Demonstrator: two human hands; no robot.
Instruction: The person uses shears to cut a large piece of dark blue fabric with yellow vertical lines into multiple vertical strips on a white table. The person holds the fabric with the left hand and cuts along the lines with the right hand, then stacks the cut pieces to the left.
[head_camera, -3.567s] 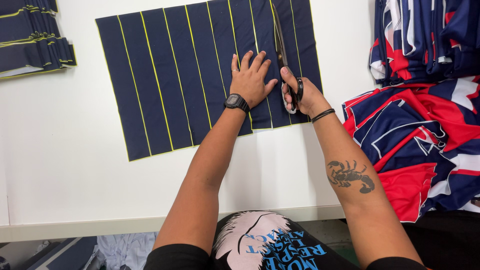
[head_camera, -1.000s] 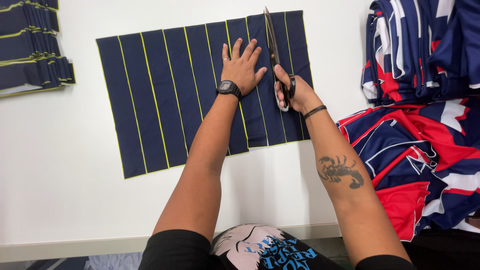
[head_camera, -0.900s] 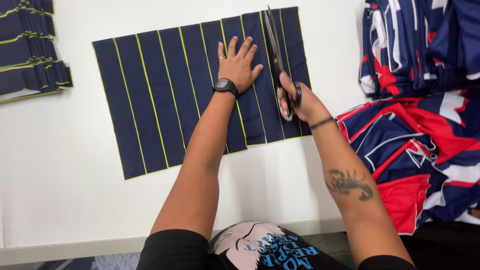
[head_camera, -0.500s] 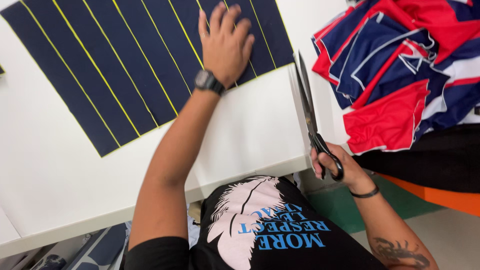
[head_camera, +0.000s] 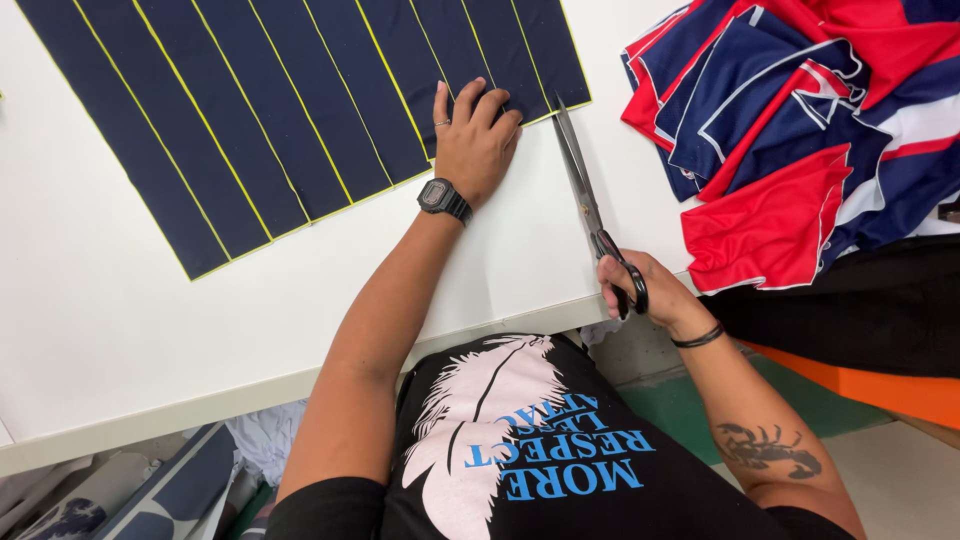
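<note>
A navy cloth with thin yellow stripes (head_camera: 250, 120) lies flat on the white table (head_camera: 120, 330). My left hand (head_camera: 475, 140) presses down on the cloth's near right corner, fingers spread; a black watch is on that wrist. My right hand (head_camera: 640, 290) grips the black handles of long scissors (head_camera: 585, 195) at the table's front edge. The blades are shut and point away from me, with the tip near the cloth's right corner.
A heap of red, blue and white garments (head_camera: 800, 130) fills the right side of the table. Under the table edge at the left lie cloth scraps (head_camera: 150, 480). An orange and green floor area (head_camera: 880, 390) shows at the right.
My right hand has drawn the scissors back from the cloth to the table's front edge. My left hand slid down to the cloth's near corner, and my view tilted down and right.
</note>
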